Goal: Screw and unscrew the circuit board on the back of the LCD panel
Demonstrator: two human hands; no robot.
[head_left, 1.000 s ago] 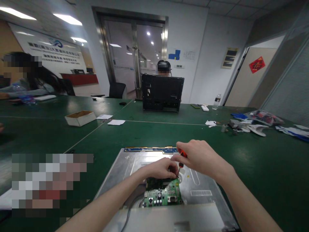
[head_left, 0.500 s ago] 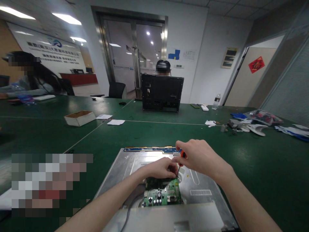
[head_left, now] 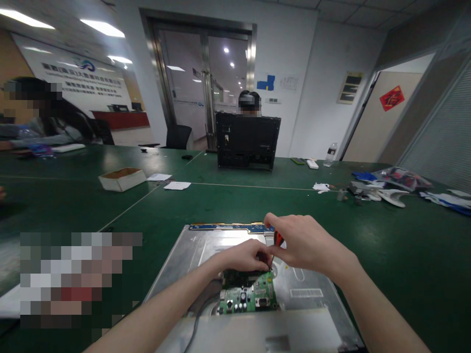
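My right hand (head_left: 305, 242) is closed round the orange-and-black handle of a screwdriver (head_left: 278, 239). Its thin shaft slants down to the far right corner of a green circuit board (head_left: 247, 300). At that corner, the fingers of my left hand (head_left: 246, 256) are pinched together beside the screwdriver's tip; whatever they hold is hidden. The board is on the silver metal back of a display panel (head_left: 306, 280), which lies flat on the table. A narrow blue circuit strip (head_left: 224, 227) runs along the panel's far edge, and a grey cable (head_left: 196, 323) curves beside the board.
The green table (head_left: 235, 203) holds an open cardboard box (head_left: 122, 180) and paper sheets (head_left: 177, 186) at left. A black monitor casing (head_left: 247, 142) stands upright at the back, a person behind it. Another person sits far left. Loose parts (head_left: 368, 190) and a water bottle (head_left: 330, 154) are at right.
My right hand has shifted slightly and turned with the screwdriver handle, which shows more black now. My left hand stays at the board's corner.
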